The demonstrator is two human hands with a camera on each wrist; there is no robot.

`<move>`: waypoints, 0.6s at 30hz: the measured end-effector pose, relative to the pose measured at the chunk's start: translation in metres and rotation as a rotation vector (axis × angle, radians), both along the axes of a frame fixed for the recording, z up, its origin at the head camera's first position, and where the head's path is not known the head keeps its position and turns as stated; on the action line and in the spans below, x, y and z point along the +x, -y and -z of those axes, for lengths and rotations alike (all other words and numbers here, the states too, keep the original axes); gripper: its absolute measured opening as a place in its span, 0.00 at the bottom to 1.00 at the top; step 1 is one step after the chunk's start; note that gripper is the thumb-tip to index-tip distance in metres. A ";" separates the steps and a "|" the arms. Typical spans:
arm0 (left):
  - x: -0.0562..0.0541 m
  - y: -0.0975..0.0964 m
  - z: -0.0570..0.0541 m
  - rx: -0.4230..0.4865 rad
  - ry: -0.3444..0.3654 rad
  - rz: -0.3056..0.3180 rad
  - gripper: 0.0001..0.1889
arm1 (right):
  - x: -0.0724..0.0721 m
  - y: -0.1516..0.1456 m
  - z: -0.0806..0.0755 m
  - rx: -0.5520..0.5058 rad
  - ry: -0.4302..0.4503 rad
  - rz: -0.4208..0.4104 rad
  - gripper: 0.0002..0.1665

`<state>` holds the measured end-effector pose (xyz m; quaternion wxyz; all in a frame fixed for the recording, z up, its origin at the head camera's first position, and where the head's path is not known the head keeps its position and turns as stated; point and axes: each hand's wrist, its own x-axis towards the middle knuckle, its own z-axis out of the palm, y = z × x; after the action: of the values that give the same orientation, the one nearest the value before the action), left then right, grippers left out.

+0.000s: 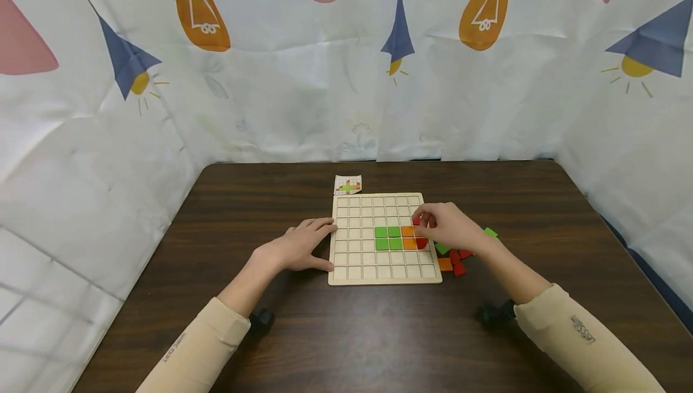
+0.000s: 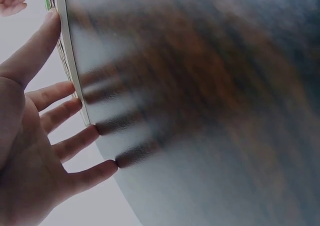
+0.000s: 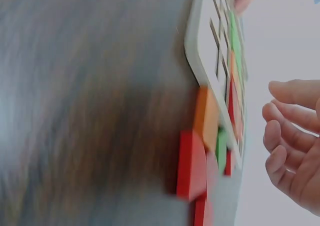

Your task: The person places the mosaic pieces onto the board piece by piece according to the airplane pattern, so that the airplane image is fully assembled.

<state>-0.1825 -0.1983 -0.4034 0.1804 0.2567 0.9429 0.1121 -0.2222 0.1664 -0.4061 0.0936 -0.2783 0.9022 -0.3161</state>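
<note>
A pale wooden grid board (image 1: 357,257) lies on the dark table. Green square tiles (image 1: 388,238), orange tiles (image 1: 408,238) and a red rounded tile (image 1: 421,242) sit in its middle rows. My left hand (image 1: 303,245) rests by the left edge with fingers spread, thumb and fingertips touching the board's side, as the left wrist view also shows. Above the right edge hovers my right hand (image 1: 449,224), fingers loosely bent, partly covering the red tiles. In the right wrist view nothing shows between the fingers of that right hand (image 3: 297,141).
Loose red tiles (image 1: 458,263), an orange tile (image 1: 445,265) and green tiles (image 1: 490,232) lie right of the board, some under the right forearm. A small picture card (image 1: 348,185) lies behind the board. A patterned white curtain (image 1: 303,104) hangs beyond the table.
</note>
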 end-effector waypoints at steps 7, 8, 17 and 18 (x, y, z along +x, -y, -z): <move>-0.001 -0.002 0.000 -0.006 0.009 -0.003 0.46 | -0.002 -0.030 -0.001 0.013 0.008 0.058 0.12; -0.001 -0.002 0.000 -0.007 0.011 -0.003 0.46 | -0.002 -0.033 0.000 0.016 0.013 0.061 0.12; 0.000 -0.001 -0.001 -0.009 0.020 -0.004 0.47 | 0.000 -0.050 0.002 0.039 0.085 0.027 0.08; 0.000 -0.001 -0.001 -0.009 0.019 -0.004 0.47 | 0.000 -0.051 0.002 0.043 0.097 0.022 0.08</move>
<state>-0.1828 -0.1973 -0.4026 0.1900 0.2528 0.9422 0.1109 -0.2221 0.2174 -0.4080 0.1398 -0.2506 0.9061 -0.3108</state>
